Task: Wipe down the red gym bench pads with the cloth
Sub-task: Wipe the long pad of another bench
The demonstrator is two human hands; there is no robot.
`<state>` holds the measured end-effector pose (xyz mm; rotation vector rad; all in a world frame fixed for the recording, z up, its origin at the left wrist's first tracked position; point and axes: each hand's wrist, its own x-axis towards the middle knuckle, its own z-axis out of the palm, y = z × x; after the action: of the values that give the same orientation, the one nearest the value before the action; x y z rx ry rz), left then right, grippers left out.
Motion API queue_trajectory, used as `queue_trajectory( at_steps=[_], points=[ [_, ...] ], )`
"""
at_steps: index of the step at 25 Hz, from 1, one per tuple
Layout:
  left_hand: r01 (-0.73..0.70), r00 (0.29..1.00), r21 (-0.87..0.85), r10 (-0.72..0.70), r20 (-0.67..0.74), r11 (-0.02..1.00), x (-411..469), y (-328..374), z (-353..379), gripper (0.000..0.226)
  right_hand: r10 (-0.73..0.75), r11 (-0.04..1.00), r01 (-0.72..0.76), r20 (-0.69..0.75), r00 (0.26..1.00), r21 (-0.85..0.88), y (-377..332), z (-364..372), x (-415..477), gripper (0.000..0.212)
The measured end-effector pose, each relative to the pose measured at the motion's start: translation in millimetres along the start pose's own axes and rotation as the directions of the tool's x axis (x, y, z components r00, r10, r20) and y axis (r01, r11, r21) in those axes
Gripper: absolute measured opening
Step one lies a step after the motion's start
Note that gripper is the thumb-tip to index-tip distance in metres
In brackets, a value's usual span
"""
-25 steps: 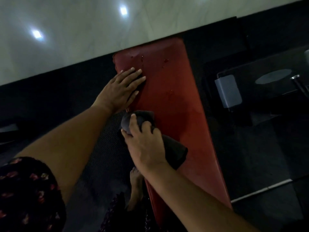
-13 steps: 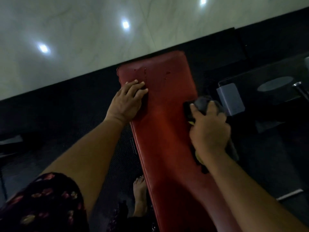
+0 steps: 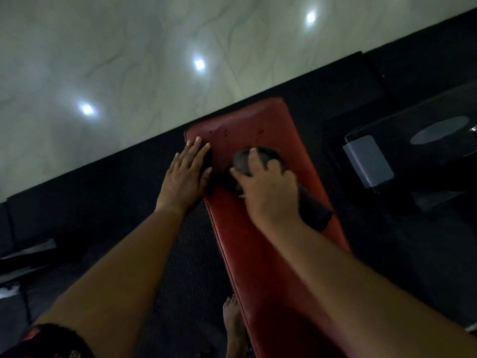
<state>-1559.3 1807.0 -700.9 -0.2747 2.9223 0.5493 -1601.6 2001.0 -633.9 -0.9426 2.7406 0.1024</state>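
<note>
A long red bench pad (image 3: 260, 244) runs from the bottom of the view up to its far end near the pale floor. My right hand (image 3: 268, 192) grips a dark cloth (image 3: 313, 210) and holds it down on the pad's far part; a bunch of the cloth sticks out past the fingers and a tail trails to the right. My left hand (image 3: 184, 177) rests flat, fingers straight, on the pad's left edge near the far corner. A few wet spots (image 3: 260, 131) sit beyond the cloth.
Dark rubber matting (image 3: 188, 267) surrounds the bench. A grey block on dark gym equipment (image 3: 367, 164) stands to the right. My bare foot (image 3: 232, 324) is on the mat by the pad's left side. Glossy pale floor (image 3: 129, 60) lies beyond.
My right hand has swept the cloth from the pad's right edge leftward and farther up, close to my left hand. The left hand stays on the left edge.
</note>
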Motion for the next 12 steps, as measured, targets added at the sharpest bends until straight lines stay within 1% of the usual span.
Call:
queue_trajectory(
  at_steps=[2,3,5,6,7,8,9,10,11,12],
  points=[
    [0.174,0.984,-0.108,-0.175,-0.007,0.979,-12,29,12,0.068,0.128,0.992,-0.128,0.002,0.992,-0.017,44,0,0,0.051],
    [0.256,0.963,-0.164,-0.266,-0.042,0.953,-21,48,20,0.068,0.181,0.983,-0.180,0.013,0.983,-0.026,64,-2,1,0.052],
    [0.402,0.882,-0.292,-0.453,-0.132,0.868,-46,95,37,0.068,0.285,0.959,-0.283,0.055,0.957,-0.030,90,-4,7,0.055],
    [0.443,0.842,-0.340,-0.515,-0.160,0.829,-59,118,45,0.067,0.318,0.948,-0.317,0.067,0.946,-0.030,93,-5,12,0.055],
    [0.448,0.837,-0.332,-0.520,-0.170,0.830,-75,139,53,0.068,0.329,0.944,-0.328,0.068,0.942,-0.031,91,-5,16,0.056],
    [0.403,0.876,-0.259,-0.452,-0.168,0.878,-92,156,61,0.067,0.317,0.948,-0.316,0.056,0.947,-0.031,86,-4,20,0.056],
    [0.310,0.933,-0.141,-0.329,-0.148,0.940,-105,167,68,0.067,0.281,0.959,-0.280,0.035,0.959,-0.035,81,-2,23,0.056],
    [0.206,0.972,-0.032,-0.208,-0.113,0.978,-113,170,73,0.066,0.219,0.975,-0.218,0.007,0.976,-0.051,77,-2,24,0.056],
    [0.144,0.986,0.028,-0.141,-0.085,0.989,-114,170,77,0.065,0.128,0.989,-0.128,-0.016,0.992,-0.079,74,-3,26,0.055],
    [0.132,0.988,0.055,-0.127,-0.087,0.990,-112,168,78,0.065,0.014,0.994,-0.017,-0.028,1.000,-0.110,73,-6,29,0.053]
  ],
)
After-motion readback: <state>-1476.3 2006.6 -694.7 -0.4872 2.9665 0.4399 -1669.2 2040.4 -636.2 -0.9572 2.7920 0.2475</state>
